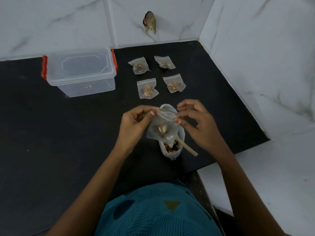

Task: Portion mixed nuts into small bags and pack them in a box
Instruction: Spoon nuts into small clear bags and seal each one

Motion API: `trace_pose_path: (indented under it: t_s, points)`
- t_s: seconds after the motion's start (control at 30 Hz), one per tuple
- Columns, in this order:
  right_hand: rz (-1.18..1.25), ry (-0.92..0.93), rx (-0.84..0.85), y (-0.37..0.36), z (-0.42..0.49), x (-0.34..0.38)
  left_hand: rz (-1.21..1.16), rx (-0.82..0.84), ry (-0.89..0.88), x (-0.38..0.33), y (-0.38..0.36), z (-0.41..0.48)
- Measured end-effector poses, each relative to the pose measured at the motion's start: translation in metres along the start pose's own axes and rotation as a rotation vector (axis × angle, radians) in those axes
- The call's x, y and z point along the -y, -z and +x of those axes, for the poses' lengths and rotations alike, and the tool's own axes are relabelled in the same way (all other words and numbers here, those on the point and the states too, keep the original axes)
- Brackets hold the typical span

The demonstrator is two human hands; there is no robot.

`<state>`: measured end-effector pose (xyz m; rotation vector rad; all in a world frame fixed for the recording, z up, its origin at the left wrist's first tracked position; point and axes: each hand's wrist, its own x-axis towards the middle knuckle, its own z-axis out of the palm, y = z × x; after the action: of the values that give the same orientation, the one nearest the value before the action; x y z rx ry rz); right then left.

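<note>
Head view: left hand (134,121) and right hand (196,123) pinch a small bag (162,128) by its top, apparently sealing it above the nut pouch (172,147). Next: lay it beside four filled bags (147,90); box (80,72) is lidded.

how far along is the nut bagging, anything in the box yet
Done: four filled bags lie on the counter. In hand: the left hand and right hand pinch the top edge of a fifth bag holding a few nuts, over the supply bag with its spoon. Left: the box has its lid on and looks empty, so nothing is packed yet.
</note>
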<state>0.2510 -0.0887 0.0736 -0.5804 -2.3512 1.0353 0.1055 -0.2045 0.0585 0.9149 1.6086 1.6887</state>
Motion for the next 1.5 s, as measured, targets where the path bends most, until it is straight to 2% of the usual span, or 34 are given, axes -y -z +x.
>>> trace_pose_path:
  t_s: [0.07,0.13,0.27,0.4,0.43,0.53,0.67,1.0,1.13,1.27,1.37,1.5]
  points:
    - [0.01,-0.002,-0.003,0.001,0.001,0.003,0.027,-0.052,-0.031,0.0,-0.002,0.001]
    - [0.076,-0.031,-0.085,-0.003,0.0,0.005,0.037,-0.074,-0.06,-0.002,-0.005,0.002]
    - [0.233,-0.215,-0.257,-0.009,0.003,0.013,0.02,-0.037,-0.076,-0.006,-0.009,0.0]
    - [0.638,-0.404,-0.143,-0.004,0.005,0.019,-0.058,-0.082,-0.06,-0.005,-0.01,-0.002]
    - [0.655,-0.414,-0.144,-0.004,0.005,0.019,-0.064,-0.074,-0.055,-0.006,-0.011,-0.001]
    - [0.559,-0.392,-0.201,-0.006,0.004,0.019,-0.093,-0.03,-0.017,-0.008,-0.012,-0.003]
    - [0.609,-0.398,-0.218,-0.007,0.002,0.019,-0.175,0.001,0.055,-0.012,-0.017,-0.005]
    - [0.666,-0.38,-0.271,-0.014,0.003,0.021,-0.117,0.028,0.085,-0.016,-0.008,0.0]
    - [0.584,-0.376,-0.285,-0.016,0.003,0.02,-0.106,0.005,0.082,-0.019,-0.009,-0.001]
    - [0.508,-0.34,-0.329,-0.015,0.004,0.021,-0.128,0.058,0.073,-0.022,-0.012,-0.004]
    - [0.52,-0.344,-0.311,-0.014,0.004,0.022,-0.121,0.078,0.081,-0.023,-0.014,-0.003]
    - [0.603,-0.386,-0.254,-0.014,0.003,0.024,0.005,0.026,0.064,-0.021,-0.013,0.001]
